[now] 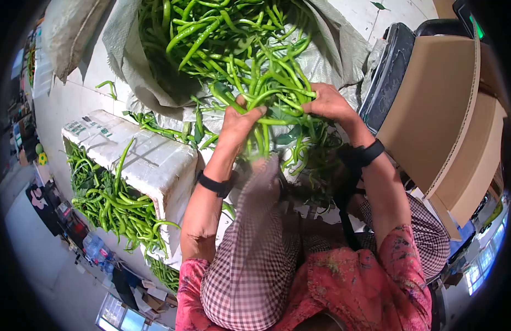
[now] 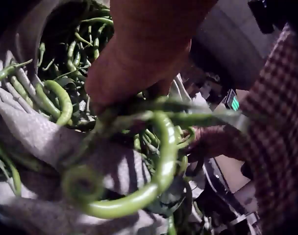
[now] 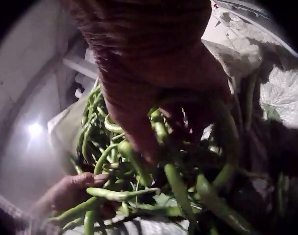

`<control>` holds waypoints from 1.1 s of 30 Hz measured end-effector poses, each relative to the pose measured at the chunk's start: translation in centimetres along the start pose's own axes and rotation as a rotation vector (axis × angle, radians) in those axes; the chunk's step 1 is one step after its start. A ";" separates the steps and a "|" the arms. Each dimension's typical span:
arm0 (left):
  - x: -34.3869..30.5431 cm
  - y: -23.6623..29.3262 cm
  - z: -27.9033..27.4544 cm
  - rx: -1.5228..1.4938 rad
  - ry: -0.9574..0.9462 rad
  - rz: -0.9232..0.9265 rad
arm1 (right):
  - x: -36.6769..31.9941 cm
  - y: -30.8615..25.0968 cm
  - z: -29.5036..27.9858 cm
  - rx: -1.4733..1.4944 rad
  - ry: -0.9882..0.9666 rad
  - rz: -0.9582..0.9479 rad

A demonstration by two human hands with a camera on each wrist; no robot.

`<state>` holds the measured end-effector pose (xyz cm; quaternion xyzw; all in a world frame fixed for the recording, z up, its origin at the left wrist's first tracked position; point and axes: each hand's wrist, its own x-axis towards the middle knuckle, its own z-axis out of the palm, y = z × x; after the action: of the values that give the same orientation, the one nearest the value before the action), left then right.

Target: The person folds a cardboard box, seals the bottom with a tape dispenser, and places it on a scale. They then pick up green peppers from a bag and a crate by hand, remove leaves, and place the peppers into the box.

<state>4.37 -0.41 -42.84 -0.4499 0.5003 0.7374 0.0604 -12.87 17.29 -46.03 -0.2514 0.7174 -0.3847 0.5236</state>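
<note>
Both hands meet over a bunch of long green chili peppers at the mouth of an open woven sack. My left hand grips several peppers, its thumb lying across them. Facing it, my right hand holds the other side of the bunch, with stems poking out between the two hands. In the left wrist view a curled pepper hangs below the left hand. The right wrist view shows the right hand with its fingers reaching down among peppers; its fingertips are partly hidden.
A white foam box lies at the left, full of green chili peppers. Loose peppers and leaves lie below the hands. A cardboard box stands at the right beside a dark padded seat. Another sack is at upper left.
</note>
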 end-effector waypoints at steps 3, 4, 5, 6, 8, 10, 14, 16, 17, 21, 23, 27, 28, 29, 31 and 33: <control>-1.0 1.0 -0.1 -0.358 -0.143 0.067 | -1.7 -3.2 -1.5 0.328 -0.164 0.044; -0.5 0.6 -0.5 -0.182 -0.114 0.099 | -2.0 -3.4 -1.8 0.440 -0.100 0.088; 0.1 0.1 -0.7 -0.141 -0.117 0.088 | -2.0 -2.6 -1.4 0.440 -0.098 0.089; 0.4 -0.2 -0.6 -0.133 -0.152 0.082 | -1.7 -1.4 -1.0 0.591 -0.116 0.083; 0.8 0.1 -0.4 -0.108 -0.208 0.078 | -1.4 -0.5 -1.0 0.677 -0.095 0.124; 0.2 0.6 0.1 -0.141 -0.173 0.097 | -1.2 0.5 -0.9 0.674 -0.073 0.127; 1.5 -0.8 -0.8 -0.134 -0.139 0.112 | -0.8 1.2 -0.6 0.761 -0.026 0.119; 1.5 -0.7 -0.3 -0.098 -0.192 0.063 | -0.5 1.2 0.1 0.595 -0.056 0.027; 1.7 -0.6 0.2 -0.102 -0.180 0.070 | -0.5 0.6 0.5 0.597 -0.057 0.027; 1.9 -0.4 2.0 -0.165 -0.154 0.124 | -0.2 -1.8 2.7 0.294 0.012 -0.089; 1.0 0.4 2.9 -0.204 -0.164 0.145 | -1.8 -3.9 4.5 -0.214 0.068 0.036; -0.7 0.3 4.7 -0.321 -0.227 0.275 | -3.5 -5.2 7.8 -0.422 0.438 -0.250; -1.3 0.2 5.2 -0.368 -0.143 0.259 | -4.0 -6.3 7.7 -0.416 0.312 -0.061; -1.6 0.3 5.5 -0.416 -0.061 0.246 | -4.6 -6.9 7.9 -0.417 0.318 -0.062; -1.1 0.4 4.1 -0.373 0.036 0.143 | -6.5 -7.6 8.7 -0.299 0.216 -0.244; -1.0 0.5 2.4 -0.473 -0.054 0.143 | -7.8 -8.1 8.5 -0.224 0.211 -0.340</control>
<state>3.27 1.59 -41.57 -0.3950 0.3424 0.8482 -0.0856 -2.69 16.10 -36.40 -0.3834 0.7538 -0.4097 0.3421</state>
